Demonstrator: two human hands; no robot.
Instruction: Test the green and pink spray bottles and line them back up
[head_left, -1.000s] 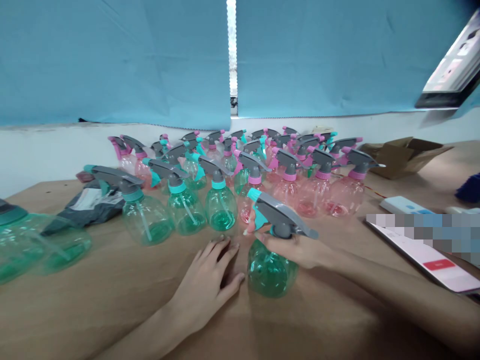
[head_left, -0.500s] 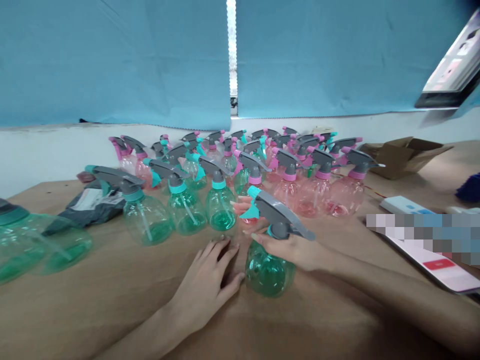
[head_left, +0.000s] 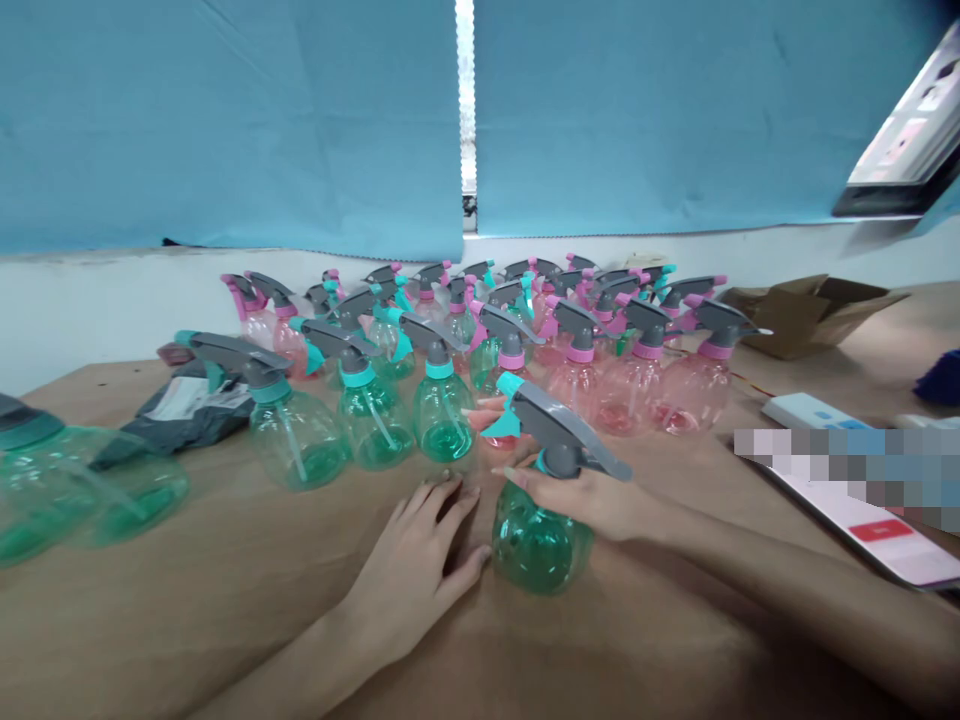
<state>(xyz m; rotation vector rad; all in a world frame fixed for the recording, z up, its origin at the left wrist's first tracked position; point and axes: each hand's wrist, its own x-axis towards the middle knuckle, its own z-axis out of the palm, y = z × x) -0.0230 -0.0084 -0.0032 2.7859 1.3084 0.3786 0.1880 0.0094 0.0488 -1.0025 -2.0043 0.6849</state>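
A green see-through spray bottle (head_left: 538, 548) with a grey and turquoise trigger head stands upright in front of me on the table. My right hand (head_left: 600, 500) is around its neck, just below the trigger head, thumb on the near side and fingers reaching behind. Part of those fingers is hidden by the head. My left hand (head_left: 409, 555) lies palm down on the wood to the left, fingers apart, holding nothing; its thumb tip is close beside the bottle. Beyond it stands another green spray bottle (head_left: 444, 425).
Many pink and green spray bottles stand in rows, including a pink one (head_left: 694, 395). A dark plastic package (head_left: 191, 410) lies left. At right are an open cardboard box (head_left: 795, 325), a white box (head_left: 806, 410) and a phone (head_left: 847, 515). Blue curtains (head_left: 225, 120) hang behind.
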